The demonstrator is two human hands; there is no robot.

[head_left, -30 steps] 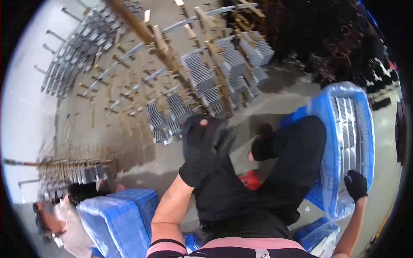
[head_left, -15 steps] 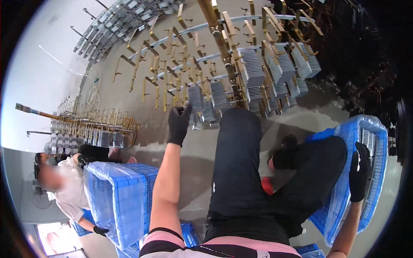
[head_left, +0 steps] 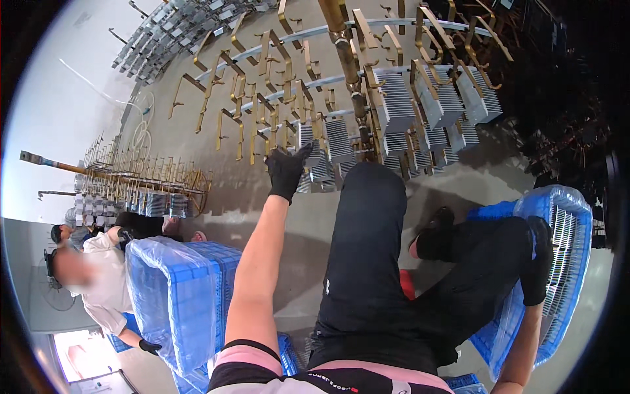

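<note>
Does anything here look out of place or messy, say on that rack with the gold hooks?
Nothing looks spilled or broken. The rack is only partly filled: finned metal blocks hang on its right side, while many hooks on the left are bare. The left hand reaches toward it; the right hand rests at a blue crate.

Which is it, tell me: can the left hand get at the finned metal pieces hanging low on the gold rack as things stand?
Probably yes. The left hand is stretched out with its gloved fingertips right at the finned metal pieces on the gold rack; nothing lies between them. Actual contact cannot be told.
</note>
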